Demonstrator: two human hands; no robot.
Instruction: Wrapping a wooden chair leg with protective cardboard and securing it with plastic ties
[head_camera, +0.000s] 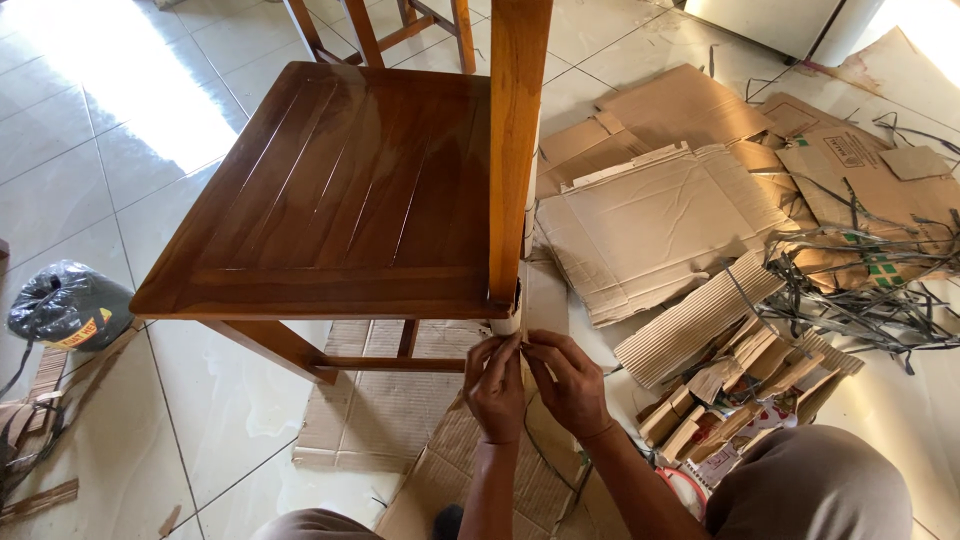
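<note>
Pinching a pale wrapping (508, 322) at the bottom of a wooden chair's back post (517, 150), both hands meet just below the seat edge. Left hand (494, 388) and right hand (568, 385) have fingertips closed on the wrap, touching each other. Chair (340, 190) stands on a pale tiled floor (90, 150), glare at upper left. Flattened cardboard (650, 225) and dark straps (860, 280) crowd the right; a dark bag (68, 305) lies left. Open floor lies left of the chair.
</note>
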